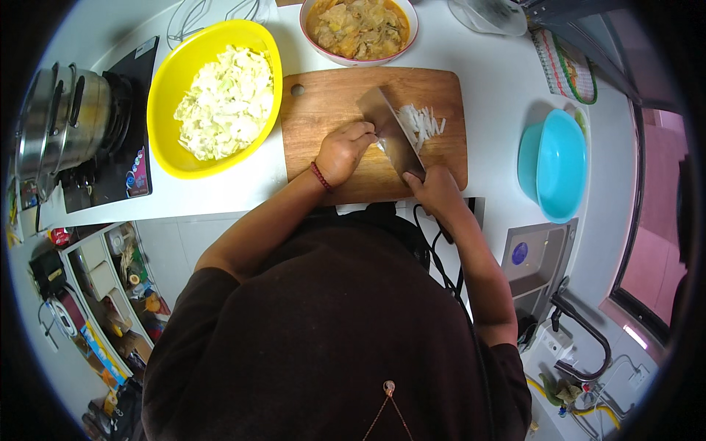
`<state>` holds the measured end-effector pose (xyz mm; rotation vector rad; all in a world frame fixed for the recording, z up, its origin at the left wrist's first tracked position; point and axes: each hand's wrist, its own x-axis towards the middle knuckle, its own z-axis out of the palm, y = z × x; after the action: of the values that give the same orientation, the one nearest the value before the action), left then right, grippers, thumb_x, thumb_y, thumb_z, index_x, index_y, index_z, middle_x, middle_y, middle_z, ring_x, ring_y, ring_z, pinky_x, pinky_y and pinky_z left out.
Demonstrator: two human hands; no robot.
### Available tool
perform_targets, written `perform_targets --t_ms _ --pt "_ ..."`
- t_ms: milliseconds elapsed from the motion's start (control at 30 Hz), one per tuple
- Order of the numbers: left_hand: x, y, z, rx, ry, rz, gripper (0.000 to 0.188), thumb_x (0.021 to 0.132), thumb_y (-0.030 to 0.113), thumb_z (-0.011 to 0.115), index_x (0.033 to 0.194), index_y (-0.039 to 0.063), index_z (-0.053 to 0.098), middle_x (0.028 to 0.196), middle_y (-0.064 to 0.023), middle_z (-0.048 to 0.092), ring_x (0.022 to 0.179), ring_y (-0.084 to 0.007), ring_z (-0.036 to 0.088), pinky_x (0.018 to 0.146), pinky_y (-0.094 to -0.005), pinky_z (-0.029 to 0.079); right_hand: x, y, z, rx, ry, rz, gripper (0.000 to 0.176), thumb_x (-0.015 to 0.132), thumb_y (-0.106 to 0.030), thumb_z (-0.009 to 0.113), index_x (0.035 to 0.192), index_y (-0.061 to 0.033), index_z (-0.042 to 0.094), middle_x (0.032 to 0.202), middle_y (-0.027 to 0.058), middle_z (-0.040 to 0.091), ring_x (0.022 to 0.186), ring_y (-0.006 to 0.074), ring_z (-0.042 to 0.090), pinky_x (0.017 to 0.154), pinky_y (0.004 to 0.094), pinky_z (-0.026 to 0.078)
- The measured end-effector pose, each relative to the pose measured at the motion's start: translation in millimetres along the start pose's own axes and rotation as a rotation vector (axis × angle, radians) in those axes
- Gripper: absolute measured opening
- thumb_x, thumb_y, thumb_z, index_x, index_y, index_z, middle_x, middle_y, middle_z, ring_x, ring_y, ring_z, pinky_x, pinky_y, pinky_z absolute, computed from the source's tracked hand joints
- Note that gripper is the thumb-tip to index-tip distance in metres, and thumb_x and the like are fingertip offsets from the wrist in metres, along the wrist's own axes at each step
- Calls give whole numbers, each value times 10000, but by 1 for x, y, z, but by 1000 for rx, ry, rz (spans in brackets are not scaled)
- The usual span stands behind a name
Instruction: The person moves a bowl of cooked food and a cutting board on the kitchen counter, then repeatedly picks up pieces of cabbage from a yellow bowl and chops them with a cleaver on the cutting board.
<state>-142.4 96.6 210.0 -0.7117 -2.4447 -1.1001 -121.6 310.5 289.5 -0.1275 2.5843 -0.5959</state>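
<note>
My right hand (438, 190) grips the handle of a cleaver (392, 132), whose broad blade slants across a wooden cutting board (325, 91). Bent fingertips of my left hand (347, 149) rest close to the left side of the blade, near a small white piece of food mostly hidden by the fingers and blade. Thin white strips (422, 127) lie in a pile to the right of the blade. Left of the board stands a yellow basin (158, 127) holding chopped pale cabbage (226, 105). Beyond the board sits a bowl (358, 62) of cooked food in sauce.
A steel steamer pot (83, 118) stands by the black cooktop (124, 182) at left. To the right are a turquoise basin (562, 165), a sink (532, 253) and a black faucet (584, 325). Black cables (436, 259) hang at the counter's front edge.
</note>
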Motion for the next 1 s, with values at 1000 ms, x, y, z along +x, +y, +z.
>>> perform_targets --t_ms 1000 --pt "-18 -55 -215 398 -2 -660 325 683 48 769 1000 40 698 992 -157 663 879 -292 639 811 -360 503 -13 11 7 -190 230 33 380 862 -309 633 842 69 665 803 296 633 785 465 621 737 506 507"
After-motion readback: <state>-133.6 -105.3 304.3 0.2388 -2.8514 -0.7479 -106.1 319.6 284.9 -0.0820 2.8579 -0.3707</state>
